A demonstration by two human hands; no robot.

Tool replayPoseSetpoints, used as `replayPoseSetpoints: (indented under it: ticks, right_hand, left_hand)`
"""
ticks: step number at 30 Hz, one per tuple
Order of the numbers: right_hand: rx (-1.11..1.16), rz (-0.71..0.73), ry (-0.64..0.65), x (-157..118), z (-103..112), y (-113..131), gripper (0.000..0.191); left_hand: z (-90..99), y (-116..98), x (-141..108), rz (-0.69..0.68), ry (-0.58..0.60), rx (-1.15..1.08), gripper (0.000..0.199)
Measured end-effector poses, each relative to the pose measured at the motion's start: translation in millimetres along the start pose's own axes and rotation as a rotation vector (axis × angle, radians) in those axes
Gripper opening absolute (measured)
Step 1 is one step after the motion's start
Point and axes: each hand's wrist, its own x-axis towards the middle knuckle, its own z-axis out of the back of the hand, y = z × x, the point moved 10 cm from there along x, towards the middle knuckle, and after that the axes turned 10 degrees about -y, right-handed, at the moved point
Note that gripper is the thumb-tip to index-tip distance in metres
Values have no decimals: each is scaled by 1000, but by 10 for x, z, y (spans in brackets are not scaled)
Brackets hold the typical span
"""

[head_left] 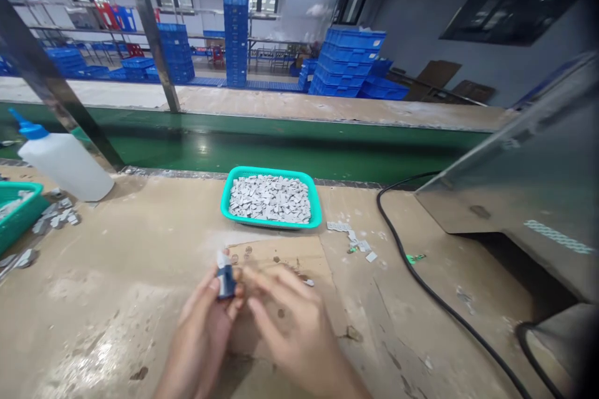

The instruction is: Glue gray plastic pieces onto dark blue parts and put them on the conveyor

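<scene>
Plainly the left hand [203, 324] pinches a small dark-blue part with a pale tip [225, 275] upright between thumb and fingers, low over the bench [116, 287], while the right hand [292, 324] hovers just beside it, fingers spread, blurred, holding nothing that I can tell; so slim and smooth a piece could slip from the fingertips and land on the scuffed, stained cardboard sheet [299, 255]. Beyond sit a teal mesh plastic basket [318, 215] heaped with flat grey rectangular chips, a soft white squeeze bottle [65, 165] and a black cable [435, 299]

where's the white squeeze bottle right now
In the head view, the white squeeze bottle lies tilted at the table's far left, just behind the green basket at the left edge.
</scene>
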Motion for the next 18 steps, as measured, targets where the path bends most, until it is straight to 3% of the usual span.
replayPoseSetpoints:
  ticks: [4, 6, 8, 10, 12, 15, 18]
  right_hand:
    - [-437, -132, -233, 577, 705, -781, 27]
    - [-485, -170, -210, 771, 828, -1170, 30]
    - [-482, -178, -158, 876, 802, -1435, 29]
    - [-466, -176, -127, 931, 723, -1555, 28]
    - [-443, -177, -123, 991, 663, -1577, 27]
    - [-382, -179, -130, 1106, 653, -1559, 25]
    - [-280, -189, -139, 1067, 719, -1569, 29]
  left_hand:
    - [-154, -478, 253, -125, 154, 36, 31]
    - [-251, -766, 485, -232, 208, 104, 41]
    - [-408, -1072, 759, -428, 225, 316, 43]
    - [-602, -1364, 1053, -678, 157, 632, 44]
    - [-786, -1581, 1371, -829, 62, 828, 46]
    - [-983, -1787, 1792, -952, -60, 993, 51]
    - [-1037, -1811, 2089, -982, -106, 1171, 52]
